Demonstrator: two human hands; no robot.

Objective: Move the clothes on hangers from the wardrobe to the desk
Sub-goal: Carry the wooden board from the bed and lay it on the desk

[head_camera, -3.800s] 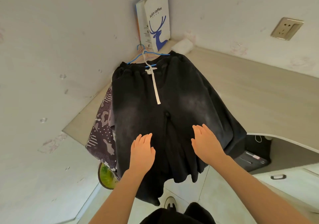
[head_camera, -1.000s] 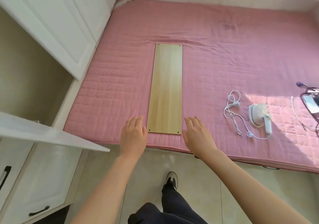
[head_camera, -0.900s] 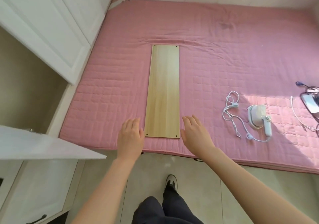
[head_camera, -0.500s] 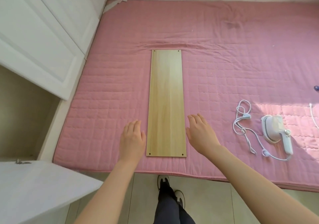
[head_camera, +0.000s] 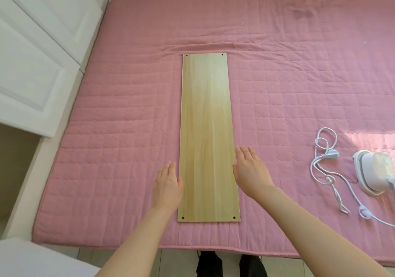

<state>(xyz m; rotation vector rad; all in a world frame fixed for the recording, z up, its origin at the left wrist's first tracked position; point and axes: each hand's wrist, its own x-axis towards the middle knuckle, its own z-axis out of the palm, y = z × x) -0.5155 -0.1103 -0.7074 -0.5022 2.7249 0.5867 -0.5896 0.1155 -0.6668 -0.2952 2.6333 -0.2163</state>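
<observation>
Since 0.5 s ago the view has closed in on the wooden board [head_camera: 207,131], and the 2 hands have slid forward along its long sides. 3.8 s ago they lay on a black garment on a blue hanger at the desk. Where the clothes on hangers are now cannot be told from this view.

The left hand [head_camera: 167,188] is at the board's left edge, close to its near end. It is palm down with fingers straight and together, released and gripping nothing. The right hand [head_camera: 250,171] sits just right of the board, a little farther along it, fingers straight and slightly fanned, also holding nothing. Whether either palm touches the bedding cannot be told.

The board lies flat and lengthwise on a pink quilted mattress [head_camera: 128,106], with 1 small hole in each of its 4 corners. Just past the board's far end the cover is bunched into wrinkles.

Well to the left of the board stands the white panelled wardrobe [head_camera: 38,52], with an open compartment [head_camera: 15,159] showing below its door.

Well to the right of the board a white handheld iron [head_camera: 373,173] lies on the mattress. Its white cord [head_camera: 327,170] is looped between it and the board.

Beyond the board's near end, past the mattress edge, dark trouser legs [head_camera: 230,264] stand on pale floor tiles.
</observation>
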